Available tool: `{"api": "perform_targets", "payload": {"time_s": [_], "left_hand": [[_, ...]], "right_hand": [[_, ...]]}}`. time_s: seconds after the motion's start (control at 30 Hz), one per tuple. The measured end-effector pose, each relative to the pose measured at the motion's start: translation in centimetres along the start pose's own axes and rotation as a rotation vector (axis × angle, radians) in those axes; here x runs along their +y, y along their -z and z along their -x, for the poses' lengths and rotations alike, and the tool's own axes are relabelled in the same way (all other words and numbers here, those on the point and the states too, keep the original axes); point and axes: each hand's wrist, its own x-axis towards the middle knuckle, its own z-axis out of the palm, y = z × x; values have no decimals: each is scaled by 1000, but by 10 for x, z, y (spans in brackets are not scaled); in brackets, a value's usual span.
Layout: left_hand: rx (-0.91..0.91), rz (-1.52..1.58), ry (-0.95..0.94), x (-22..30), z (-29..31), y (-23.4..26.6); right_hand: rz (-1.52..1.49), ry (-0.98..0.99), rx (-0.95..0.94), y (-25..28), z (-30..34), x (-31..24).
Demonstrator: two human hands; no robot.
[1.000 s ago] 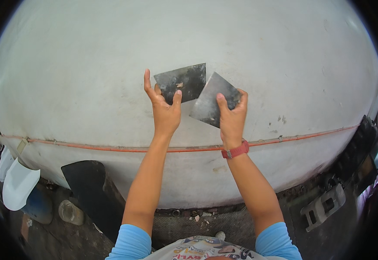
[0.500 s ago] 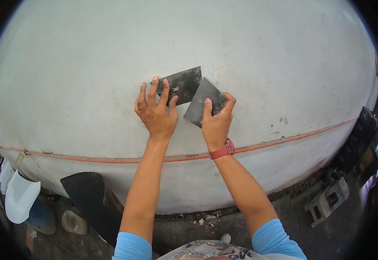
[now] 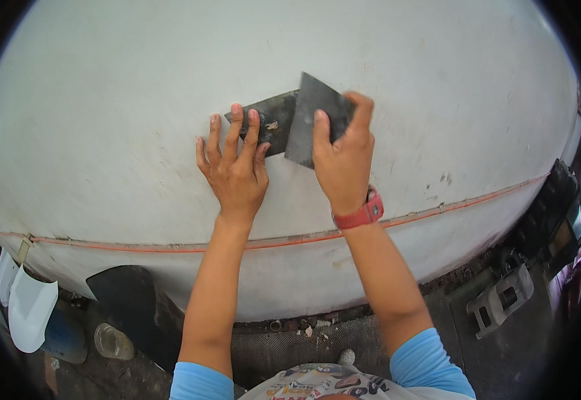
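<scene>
My left hand (image 3: 234, 163), fingers spread, holds a thin dark plate (image 3: 280, 112) against a large pale surface (image 3: 137, 133). The plate is smudged, with a small light flake near its middle. In my right hand (image 3: 347, 157) is a second thin, dark grey, four-sided plate (image 3: 305, 113), its thumb on the front and the other fingers curled round behind. That plate stands tilted and overlaps the right end of the left one. Whether the two touch cannot be made out. A red wristwatch (image 3: 364, 212) is on my right wrist.
An orange line (image 3: 290, 241) runs across the pale surface below my hands. At lower left stand a white curved panel (image 3: 32, 310), a dark curved panel (image 3: 130, 303), a clear container (image 3: 114, 341) and a blue container (image 3: 65, 337). A grey plastic frame (image 3: 502, 301) lies at lower right.
My right hand has moved up and right, turning its plate more upright and over the end of the left plate. My left hand and its plate have shifted slightly up and left.
</scene>
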Motion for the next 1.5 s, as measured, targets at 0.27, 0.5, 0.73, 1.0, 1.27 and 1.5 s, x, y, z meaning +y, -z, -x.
{"api": "perform_targets", "payload": {"time_s": [0.27, 0.5, 0.73, 1.0, 1.27, 1.5], "left_hand": [[203, 303, 153, 5, 2, -15], [144, 78, 91, -1, 8, -15], [60, 25, 58, -11, 14, 2], [174, 206, 61, -17, 14, -12], [235, 318, 79, -17, 14, -16], [238, 323, 104, -17, 12, -15]], "right_hand": [[-37, 186, -170, -14, -3, 8], [-31, 103, -206, 13, -11, 21], [5, 236, -365, -8, -24, 1], [87, 397, -536, -27, -33, -19], [181, 402, -722, -23, -49, -33], [272, 450, -795, -7, -51, -32]]}}
